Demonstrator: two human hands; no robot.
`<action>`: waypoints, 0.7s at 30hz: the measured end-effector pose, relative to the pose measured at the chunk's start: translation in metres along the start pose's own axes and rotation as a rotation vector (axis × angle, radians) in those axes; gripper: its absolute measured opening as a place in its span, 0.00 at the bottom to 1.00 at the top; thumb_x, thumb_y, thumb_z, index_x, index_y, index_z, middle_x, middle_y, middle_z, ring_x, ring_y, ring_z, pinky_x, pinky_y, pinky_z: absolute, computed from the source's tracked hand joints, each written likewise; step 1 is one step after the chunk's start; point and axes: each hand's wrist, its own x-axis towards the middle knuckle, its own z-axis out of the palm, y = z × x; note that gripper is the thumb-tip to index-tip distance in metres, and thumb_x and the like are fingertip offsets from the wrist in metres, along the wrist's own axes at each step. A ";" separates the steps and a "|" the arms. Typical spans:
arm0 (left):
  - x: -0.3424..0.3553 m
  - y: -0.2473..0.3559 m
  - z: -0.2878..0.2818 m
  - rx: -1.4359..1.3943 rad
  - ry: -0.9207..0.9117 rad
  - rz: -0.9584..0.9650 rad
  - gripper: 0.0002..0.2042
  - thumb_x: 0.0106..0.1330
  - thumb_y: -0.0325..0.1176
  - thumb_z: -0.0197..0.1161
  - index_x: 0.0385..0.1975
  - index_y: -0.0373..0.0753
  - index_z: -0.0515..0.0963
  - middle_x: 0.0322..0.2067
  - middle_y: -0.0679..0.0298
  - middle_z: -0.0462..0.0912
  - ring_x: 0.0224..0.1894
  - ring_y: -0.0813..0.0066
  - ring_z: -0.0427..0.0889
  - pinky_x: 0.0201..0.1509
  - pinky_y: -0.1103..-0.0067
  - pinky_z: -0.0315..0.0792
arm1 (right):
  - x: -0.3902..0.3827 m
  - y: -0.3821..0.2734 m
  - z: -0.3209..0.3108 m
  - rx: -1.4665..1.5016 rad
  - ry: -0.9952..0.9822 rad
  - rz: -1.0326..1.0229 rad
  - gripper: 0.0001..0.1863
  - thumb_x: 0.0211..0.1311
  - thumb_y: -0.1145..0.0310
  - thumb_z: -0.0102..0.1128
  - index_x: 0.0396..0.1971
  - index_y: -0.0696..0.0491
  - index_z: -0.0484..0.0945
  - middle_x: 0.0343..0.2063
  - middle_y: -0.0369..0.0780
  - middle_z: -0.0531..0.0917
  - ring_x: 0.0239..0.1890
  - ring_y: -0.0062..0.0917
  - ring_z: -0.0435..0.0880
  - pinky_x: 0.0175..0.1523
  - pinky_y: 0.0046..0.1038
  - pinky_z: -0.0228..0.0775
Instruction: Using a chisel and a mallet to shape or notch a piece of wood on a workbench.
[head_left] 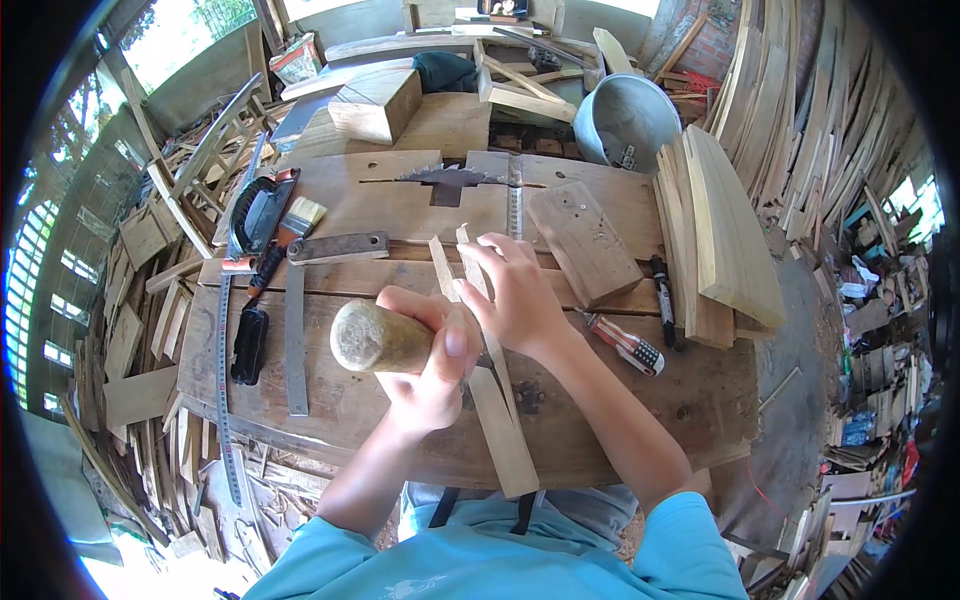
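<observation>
My left hand (425, 350) is wrapped round a thick wooden tool handle (372, 337), whose round, worn butt faces up. The tool's working end is mostly hidden under the hand; a bit of dark metal shows at the strip beside it. Below my hands runs a narrow wooden strip (503, 440), slanting across the workbench (620, 430) to its near edge. A split or gap parts it lengthwise, and two thin ends stick out beyond my fingers. My right hand (515, 300) grips the strip's far part, with thumb and fingers bent about it.
Left on the bench lie a steel bar (296, 340), a tape measure (223, 360), a paintbrush (300, 218) and a hand planer-like black tool (262, 215). A saw blade (450, 174) pokes up beyond. Right are a wooden block (585, 243), a utility knife (625, 345), a marker (663, 300) and stacked boards (735, 230).
</observation>
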 end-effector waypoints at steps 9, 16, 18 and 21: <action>-0.006 -0.004 -0.009 -0.091 0.010 0.057 0.12 0.73 0.31 0.59 0.40 0.40 0.60 0.19 0.65 0.70 0.16 0.81 0.67 0.20 0.80 0.61 | -0.010 0.014 0.013 -0.166 -0.142 -0.038 0.22 0.64 0.63 0.62 0.56 0.53 0.80 0.61 0.46 0.74 0.63 0.43 0.71 0.65 0.45 0.63; -0.011 0.000 -0.017 -0.121 0.063 0.057 0.12 0.74 0.33 0.59 0.39 0.40 0.60 0.19 0.65 0.70 0.16 0.79 0.67 0.20 0.81 0.61 | -0.016 0.014 0.017 -0.134 -0.144 0.007 0.24 0.65 0.61 0.61 0.60 0.51 0.78 0.57 0.48 0.78 0.62 0.43 0.73 0.66 0.45 0.60; -0.008 -0.004 -0.019 -0.125 0.059 0.074 0.12 0.75 0.33 0.59 0.39 0.40 0.60 0.19 0.65 0.70 0.16 0.79 0.66 0.20 0.81 0.60 | -0.015 0.018 0.017 -0.125 -0.131 0.005 0.24 0.65 0.60 0.61 0.60 0.51 0.78 0.55 0.48 0.79 0.61 0.44 0.74 0.66 0.45 0.60; -0.009 0.003 -0.022 -0.130 0.074 0.064 0.12 0.76 0.34 0.57 0.39 0.41 0.59 0.18 0.65 0.68 0.16 0.79 0.64 0.19 0.81 0.60 | -0.014 0.015 0.017 -0.093 -0.127 0.000 0.25 0.64 0.59 0.62 0.60 0.51 0.78 0.53 0.50 0.81 0.60 0.44 0.75 0.66 0.45 0.59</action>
